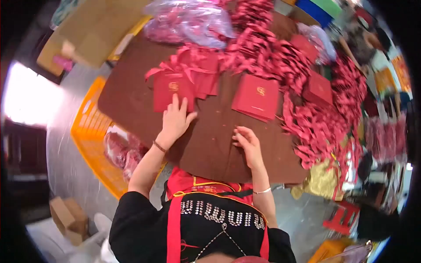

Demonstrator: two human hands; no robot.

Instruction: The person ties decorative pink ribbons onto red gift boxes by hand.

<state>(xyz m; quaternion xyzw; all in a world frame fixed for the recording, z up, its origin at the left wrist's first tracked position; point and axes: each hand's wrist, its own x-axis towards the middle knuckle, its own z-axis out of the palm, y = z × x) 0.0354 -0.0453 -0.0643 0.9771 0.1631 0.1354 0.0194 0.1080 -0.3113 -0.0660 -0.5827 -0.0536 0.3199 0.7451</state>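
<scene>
My left hand point(176, 119) lies with outstretched fingers on the lower part of a flat red gift bag point(163, 90). Pink-red ribbon is bunched at this bag's top. More red bags point(206, 81) lie partly under and beside it. To the right is a neat stack of red bags point(258, 95), with a gold emblem on the top one. My right hand point(247, 144) hovers or rests below that stack, apart from it. Its fingers are loosely curled, with nothing visible between them.
A large heap of red ribbons point(315, 122) covers the right of the brown table point(206, 151). Another red stack point(318, 90) sits among them. Clear plastic wrap point(188, 24) lies at the back. An orange crate point(90, 142) with wrapped bundles stands left; a cardboard box point(68, 219) is lower left.
</scene>
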